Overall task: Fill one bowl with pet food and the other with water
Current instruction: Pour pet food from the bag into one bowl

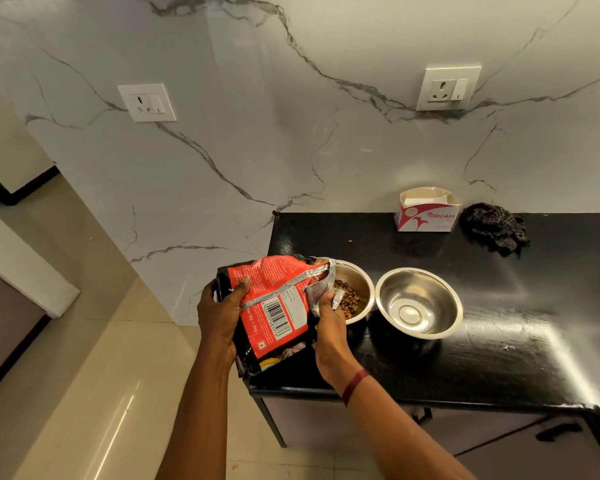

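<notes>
My left hand [222, 306] grips the food bag [274, 306] and my right hand [329, 317] pinches its open mouth over the left bowl [361, 271], which holds some kibble [349, 297] (food nearly done, I judge), while the right bowl [420, 292] beside it on the desk [499, 306] looks dry and awaits water.

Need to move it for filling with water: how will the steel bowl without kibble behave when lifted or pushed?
The steel bowl looks thin, rigid and seemingly empty, so probably light. On the glossy black counter it would likely slide easily when pushed. Its wide rim over a narrower base suggests it may tip if pressed at the edge.
</notes>
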